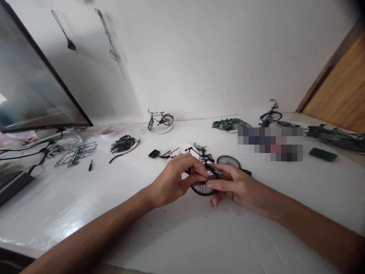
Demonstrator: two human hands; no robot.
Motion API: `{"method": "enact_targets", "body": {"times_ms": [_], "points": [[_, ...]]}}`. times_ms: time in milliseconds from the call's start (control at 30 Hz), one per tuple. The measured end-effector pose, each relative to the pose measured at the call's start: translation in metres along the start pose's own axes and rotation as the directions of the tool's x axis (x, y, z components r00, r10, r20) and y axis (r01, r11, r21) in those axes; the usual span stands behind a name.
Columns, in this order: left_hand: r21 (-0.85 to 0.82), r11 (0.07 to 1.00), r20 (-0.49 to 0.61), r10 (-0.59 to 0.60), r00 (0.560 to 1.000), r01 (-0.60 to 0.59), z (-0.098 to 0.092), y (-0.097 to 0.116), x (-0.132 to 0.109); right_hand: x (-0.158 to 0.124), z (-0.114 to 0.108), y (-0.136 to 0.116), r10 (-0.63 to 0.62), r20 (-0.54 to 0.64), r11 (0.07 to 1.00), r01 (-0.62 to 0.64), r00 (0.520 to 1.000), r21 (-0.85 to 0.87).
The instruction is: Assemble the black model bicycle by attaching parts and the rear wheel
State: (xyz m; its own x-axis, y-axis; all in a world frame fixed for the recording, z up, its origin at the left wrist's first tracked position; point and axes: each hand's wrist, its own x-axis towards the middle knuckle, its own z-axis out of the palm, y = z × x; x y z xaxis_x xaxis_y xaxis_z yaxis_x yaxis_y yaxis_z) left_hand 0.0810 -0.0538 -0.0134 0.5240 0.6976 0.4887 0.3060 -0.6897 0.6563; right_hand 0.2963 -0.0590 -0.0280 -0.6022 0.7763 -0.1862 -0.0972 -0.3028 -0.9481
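A black miniature bicycle [204, 187] is held between both hands near the middle of the white table, its spoked wheel facing me. My right hand [232, 185] wraps round the wheel's right side, with fingers behind and below it. At the wheel's centre the fingertips of my left hand [185, 176] are pinched together. Whatever small part may lie between them is too small to tell. Just behind, a loose spoked wheel [228, 161] lies on the table, and a white plate [186, 146] with small dark parts is partly hidden by the bicycle.
Assembled model bicycles [161, 119] stand at the back. A plate of black parts [124, 144], green frames [76, 155] and a monitor [34, 76] are on the left. Green parts [226, 124] and a green block [323, 154] lie to the right.
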Motion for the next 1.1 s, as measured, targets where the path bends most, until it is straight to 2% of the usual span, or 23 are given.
{"method": "enact_targets", "body": {"times_ms": [200, 367, 600, 833, 1100], "points": [[-0.062, 0.998, 0.072, 0.016, 0.997, -0.012, -0.006, 0.001, 0.001, -0.001, -0.001, -0.002, 0.004, 0.039, 1.0, -0.003, 0.999, -0.01], [-0.117, 0.992, -0.003, 0.036, 0.999, -0.036, 0.0, -0.001, 0.001, 0.0, 0.001, -0.003, -0.03, 0.003, 0.996, 0.03, 1.0, -0.089], [0.071, 0.997, -0.039, 0.011, 0.999, -0.008, -0.002, 0.005, 0.001, 0.002, 0.0, -0.001, -0.044, -0.012, 0.999, 0.044, 0.999, -0.031], [0.089, 0.996, 0.056, 0.018, 0.998, -0.023, -0.008, 0.01, 0.001, 0.0, -0.002, 0.0, 0.004, -0.02, 1.0, -0.003, 1.0, 0.022], [0.077, 0.996, 0.083, 0.043, 0.996, -0.05, -0.008, 0.01, 0.001, 0.0, -0.004, -0.004, -0.026, 0.126, 1.0, 0.025, 0.992, 0.009]]}}
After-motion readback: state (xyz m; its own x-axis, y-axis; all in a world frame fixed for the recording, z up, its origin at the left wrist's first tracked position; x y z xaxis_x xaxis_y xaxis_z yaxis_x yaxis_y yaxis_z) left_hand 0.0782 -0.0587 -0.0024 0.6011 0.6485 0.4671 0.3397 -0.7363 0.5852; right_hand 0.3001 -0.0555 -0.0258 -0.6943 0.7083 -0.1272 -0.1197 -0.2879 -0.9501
